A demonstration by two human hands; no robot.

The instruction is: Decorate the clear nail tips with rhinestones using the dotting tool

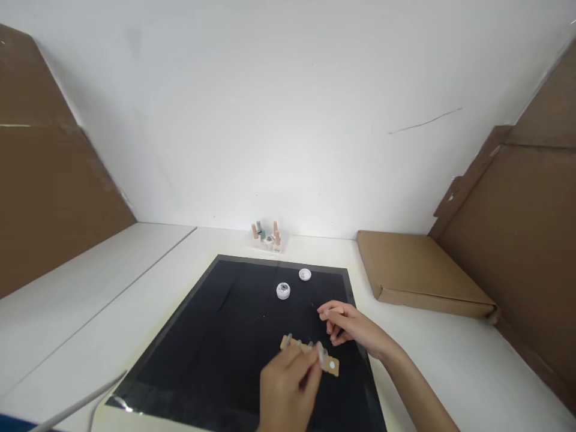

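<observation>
A tan strip lies on the black mat, with several small pale nail-shaped pieces along it and a white dot near its right end. My left hand, slightly blurred, is closed in a pinch over the strip's middle and covers part of it. A pale pinkish piece shows by its fingertips; whether they grip it is unclear. To the upper right, my right hand is closed on a peach-coloured cap, like those on the bottles at the back. Any brush under this cap is not distinguishable.
Beyond my hands stand a small round white jar with shiny contents and a white lid. A clear tray of small bottles with peach and grey caps is near the wall. A flat cardboard box lies at right.
</observation>
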